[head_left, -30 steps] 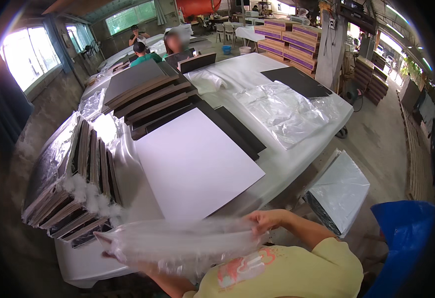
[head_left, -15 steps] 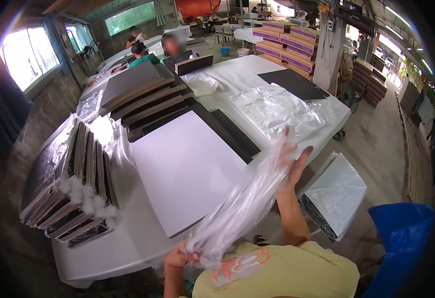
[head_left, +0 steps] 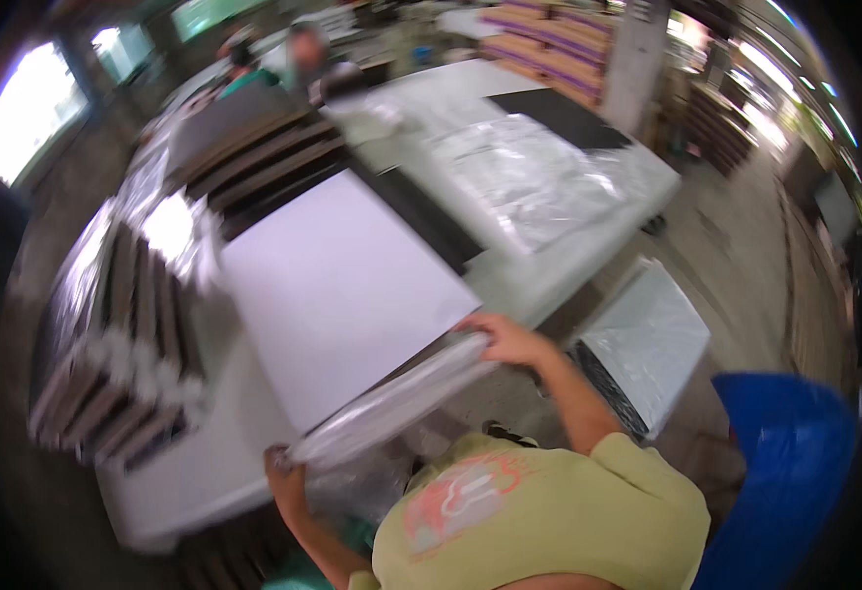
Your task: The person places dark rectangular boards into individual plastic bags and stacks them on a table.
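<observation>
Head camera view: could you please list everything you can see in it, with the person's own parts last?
white board: one, white, flat on the table in front of the person
clear plastic bag: one, see-through, stretched between both hands along the board's near edge
table: one, pale, under the board
wrapped panels: one stack, dark with clear wrap, on edge at the left
dark boards: several, dark, stacked beyond the white board
plastic sheets: one heap, clear, on the far table
blue bin: one, blue, lower right
left hand: gripping the bag's left end
right hand: gripping the bag's right end
</observation>
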{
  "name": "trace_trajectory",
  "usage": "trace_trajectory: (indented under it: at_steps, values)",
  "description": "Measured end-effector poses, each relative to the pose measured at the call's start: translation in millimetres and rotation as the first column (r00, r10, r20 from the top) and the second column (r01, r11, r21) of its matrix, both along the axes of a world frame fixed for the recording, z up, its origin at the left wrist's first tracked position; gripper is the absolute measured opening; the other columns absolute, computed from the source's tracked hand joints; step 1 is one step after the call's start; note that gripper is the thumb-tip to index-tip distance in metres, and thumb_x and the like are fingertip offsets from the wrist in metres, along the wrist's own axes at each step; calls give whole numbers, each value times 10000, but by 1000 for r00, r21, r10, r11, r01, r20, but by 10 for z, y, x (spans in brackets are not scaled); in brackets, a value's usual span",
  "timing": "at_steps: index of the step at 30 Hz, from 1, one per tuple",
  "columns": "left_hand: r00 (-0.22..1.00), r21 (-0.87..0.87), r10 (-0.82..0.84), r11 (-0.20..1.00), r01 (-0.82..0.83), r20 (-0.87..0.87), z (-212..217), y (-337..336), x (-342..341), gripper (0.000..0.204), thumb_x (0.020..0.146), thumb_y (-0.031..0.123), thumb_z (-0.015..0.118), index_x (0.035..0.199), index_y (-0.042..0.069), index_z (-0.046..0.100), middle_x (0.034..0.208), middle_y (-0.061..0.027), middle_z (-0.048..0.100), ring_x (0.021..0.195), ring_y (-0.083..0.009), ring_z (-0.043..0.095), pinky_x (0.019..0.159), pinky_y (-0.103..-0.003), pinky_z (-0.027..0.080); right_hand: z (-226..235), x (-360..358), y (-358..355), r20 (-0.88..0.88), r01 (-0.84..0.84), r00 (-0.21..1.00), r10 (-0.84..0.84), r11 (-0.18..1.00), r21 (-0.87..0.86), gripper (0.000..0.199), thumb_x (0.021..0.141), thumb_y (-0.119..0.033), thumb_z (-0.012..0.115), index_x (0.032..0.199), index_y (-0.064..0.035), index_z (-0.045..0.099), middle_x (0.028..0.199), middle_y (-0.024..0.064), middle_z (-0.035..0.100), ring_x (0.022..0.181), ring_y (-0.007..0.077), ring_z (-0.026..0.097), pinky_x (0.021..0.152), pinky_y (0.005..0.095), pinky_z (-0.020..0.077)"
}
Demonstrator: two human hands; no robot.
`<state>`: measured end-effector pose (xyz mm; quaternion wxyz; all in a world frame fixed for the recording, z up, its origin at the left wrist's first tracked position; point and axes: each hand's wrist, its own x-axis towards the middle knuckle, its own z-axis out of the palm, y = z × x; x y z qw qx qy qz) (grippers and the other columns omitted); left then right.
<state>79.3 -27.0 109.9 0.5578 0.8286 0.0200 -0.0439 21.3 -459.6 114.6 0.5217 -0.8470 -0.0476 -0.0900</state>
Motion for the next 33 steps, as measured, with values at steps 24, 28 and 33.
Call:
trace_trajectory:
  at_steps: [24, 28, 33]
  values:
    - [982, 129, 113, 983, -133, 150, -278, -82, -706, 355, 765, 15, 480, 1100, -97, 451, 989, -210, 568, 816, -260, 550, 601, -360, 479, -311, -346, 159, 167, 587, 807, -567, 800, -122, 341, 713, -96, 630, 1041, -37, 558, 795, 125, 511, 721, 242, 542, 616, 303, 435]
    - [956, -86, 292, 953, -289, 19, -580, -136, -758, 367, 767, 12, 457, 1129, -49, 445, 1045, -188, 547, 881, -255, 521, 610, -375, 468, -278, -491, 262, 32, 651, 729, -683, 708, 274, 224, 694, -82, 664, 907, -29, 620, 656, 67, 558, 577, 130, 529, 552, 241, 421]
    - [925, -250, 363, 891, -379, -112, -375, -333, -788, 397, 782, 67, 436, 1167, -27, 417, 1119, -169, 488, 966, -244, 474, 701, -373, 439, -579, -494, 130, -107, 583, 785, -610, 670, 460, 91, 671, -35, 669, 750, -18, 627, 628, 1, 577, 550, 73, 507, 543, 215, 427]
